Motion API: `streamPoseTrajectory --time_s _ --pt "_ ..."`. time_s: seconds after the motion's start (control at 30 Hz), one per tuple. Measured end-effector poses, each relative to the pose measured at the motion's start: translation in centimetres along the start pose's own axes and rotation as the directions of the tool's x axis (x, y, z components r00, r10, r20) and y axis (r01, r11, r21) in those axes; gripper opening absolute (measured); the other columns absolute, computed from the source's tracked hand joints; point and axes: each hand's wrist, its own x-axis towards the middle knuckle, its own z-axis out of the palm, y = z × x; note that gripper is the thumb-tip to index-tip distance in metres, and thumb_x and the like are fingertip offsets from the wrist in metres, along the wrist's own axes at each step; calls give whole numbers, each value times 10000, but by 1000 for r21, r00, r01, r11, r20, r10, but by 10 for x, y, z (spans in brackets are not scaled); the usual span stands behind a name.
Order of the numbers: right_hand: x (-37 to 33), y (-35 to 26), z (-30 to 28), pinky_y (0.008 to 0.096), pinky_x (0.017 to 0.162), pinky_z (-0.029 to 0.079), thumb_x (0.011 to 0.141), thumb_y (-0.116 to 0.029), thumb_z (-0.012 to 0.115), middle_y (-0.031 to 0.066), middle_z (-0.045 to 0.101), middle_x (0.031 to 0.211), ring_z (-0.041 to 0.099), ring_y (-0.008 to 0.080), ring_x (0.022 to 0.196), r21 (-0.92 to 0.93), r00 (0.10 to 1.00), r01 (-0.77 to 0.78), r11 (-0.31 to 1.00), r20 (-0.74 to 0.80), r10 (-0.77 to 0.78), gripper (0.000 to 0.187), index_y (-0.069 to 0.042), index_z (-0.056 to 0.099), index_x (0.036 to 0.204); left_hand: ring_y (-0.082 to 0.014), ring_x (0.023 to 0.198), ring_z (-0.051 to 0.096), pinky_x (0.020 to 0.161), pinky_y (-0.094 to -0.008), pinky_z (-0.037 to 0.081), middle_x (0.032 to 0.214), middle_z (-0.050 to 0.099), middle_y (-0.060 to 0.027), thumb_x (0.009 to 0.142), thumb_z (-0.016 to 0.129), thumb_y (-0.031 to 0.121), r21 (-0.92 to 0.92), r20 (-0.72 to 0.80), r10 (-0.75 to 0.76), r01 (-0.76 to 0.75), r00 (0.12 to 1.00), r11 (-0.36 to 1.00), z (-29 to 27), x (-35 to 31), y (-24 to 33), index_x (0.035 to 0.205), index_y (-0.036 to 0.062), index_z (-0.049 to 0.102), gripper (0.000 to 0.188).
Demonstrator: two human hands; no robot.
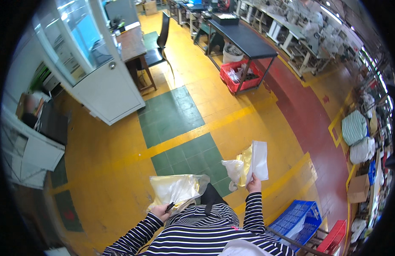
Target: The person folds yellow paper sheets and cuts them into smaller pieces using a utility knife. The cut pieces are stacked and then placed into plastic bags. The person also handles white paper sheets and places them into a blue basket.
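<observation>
My left hand (pixel 160 212) is closed on a clear plastic bag (pixel 175 187) with white and yellowish sheets showing inside; a black pen-like object (pixel 169 207) sticks out of the same grip. Out to the right, my right hand (pixel 254 184) pinches a white sheet (pixel 259 158) by its lower edge. Against that sheet lie a yellow glossy strip (pixel 246 164) and a crumpled clear plastic bag (pixel 234 170), seemingly in the same hold. Both bundles are apart from each other, in front of my striped top.
A blue plastic crate (pixel 298 217) stands close on my right, beside a red one (pixel 333 239). Ahead are a black-topped table (pixel 248 39) with a red crate (pixel 231 77) beneath, a black chair (pixel 157 55) and an open white door (pixel 105 91). Another person sits at the left.
</observation>
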Motion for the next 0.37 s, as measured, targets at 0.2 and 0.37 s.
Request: streamPoseTrajectory --time_s 0.2,0.37 --pt "112 -11 108 460 1041 374 953 -151 473 157 561 1227 522 310 1154 -71 999 -52 996 -3 52 305 20 513 1202 -349 625 611 568 -416 494 657 589 -162 741 602 183 57 26 -108 106 994 993 -56 163 -28 855 99 589 142" --pt "229 -24 213 447 1035 383 950 -135 487 155 570 1206 547 294 1108 -70 992 -127 989 6 128 304 28 504 1205 -342 678 626 601 -421 508 734 617 -162 743 640 260 60 -39 -109 111 993 992 -110 274 -22 888 93 571 232"
